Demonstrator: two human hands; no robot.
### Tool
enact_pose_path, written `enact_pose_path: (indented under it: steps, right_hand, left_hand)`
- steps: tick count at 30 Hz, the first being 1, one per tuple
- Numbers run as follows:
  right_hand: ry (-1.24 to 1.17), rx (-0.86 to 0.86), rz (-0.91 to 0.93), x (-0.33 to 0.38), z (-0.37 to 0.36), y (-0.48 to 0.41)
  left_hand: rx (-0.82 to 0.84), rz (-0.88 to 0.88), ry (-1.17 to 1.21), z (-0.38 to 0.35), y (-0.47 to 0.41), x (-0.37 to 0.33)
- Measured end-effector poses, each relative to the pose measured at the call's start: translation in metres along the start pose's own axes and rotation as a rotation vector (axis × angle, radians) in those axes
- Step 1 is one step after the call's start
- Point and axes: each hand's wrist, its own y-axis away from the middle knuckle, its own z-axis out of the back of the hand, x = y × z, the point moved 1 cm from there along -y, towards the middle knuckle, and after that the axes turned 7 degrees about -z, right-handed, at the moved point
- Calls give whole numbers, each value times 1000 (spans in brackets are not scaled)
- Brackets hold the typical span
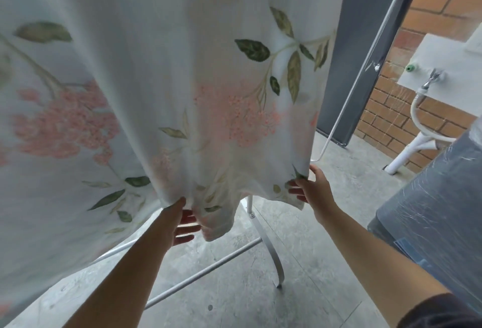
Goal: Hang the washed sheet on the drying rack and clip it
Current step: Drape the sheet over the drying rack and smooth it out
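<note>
A white sheet (161,72) printed with pink flowers and green leaves hangs down in front of me and fills most of the view. My left hand (180,220) pinches its lower hem near the middle. My right hand (311,187) grips the hem's right corner. Below the sheet show the white metal legs and bars of the drying rack (266,236). The rack's top rail is hidden by the cloth. No clips are in view.
A grey concrete floor (260,301) lies underneath. A dark panel (357,40) and a thin white pole (365,72) stand at the right, before a brick wall (438,1). A white sink with a tap and hose (427,85) and a plastic-wrapped bulky object (438,197) sit far right.
</note>
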Motion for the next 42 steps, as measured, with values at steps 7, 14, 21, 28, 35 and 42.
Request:
enact_pose_path:
  steps: [7,14,21,28,35,42]
  right_hand:
    - [-65,96,49,172,-6,83]
    - [-43,199,192,394,38,172]
    - [70,327,419,600,81,242]
    - [132,305,595,721,70,269]
    - [214,226,368,756,48,252]
    - [222,385,32,727,38,201]
  left_hand:
    - [53,-238,-139,-10,131,-162]
    - [12,-470,-253,-25,293,-352]
    - [-29,-747,-401,-42,440,-521]
    - [-201,-1148,-546,-30,539,-616]
    - [-554,-1767,-826,-32,596,-683]
    - [-834,-1716,-1345,-76,574,-719]
